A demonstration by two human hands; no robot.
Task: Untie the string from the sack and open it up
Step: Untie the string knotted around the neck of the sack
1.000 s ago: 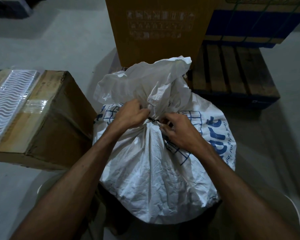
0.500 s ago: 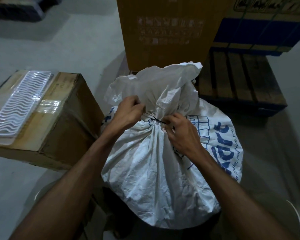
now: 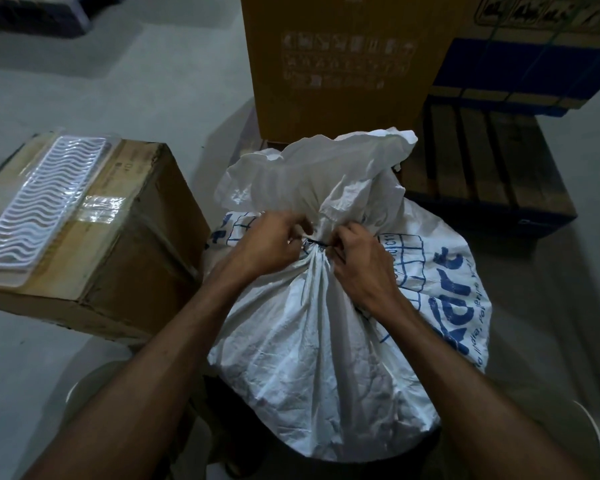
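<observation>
Early stage: string (image 3: 315, 242) still cinched around neck of sack (image 3: 312, 327). Left hand (image 3: 269, 244) and right hand (image 3: 359, 261) both pinching it. Untying and opening left.

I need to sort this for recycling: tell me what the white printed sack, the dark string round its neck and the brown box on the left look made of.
White printed sack: probably woven plastic, matte; it holds crisp, papery creases. Dark string: thin cord or wire, too small to tell. Brown box: corrugated cardboard, dull, with glossy clear tape on top.
</observation>
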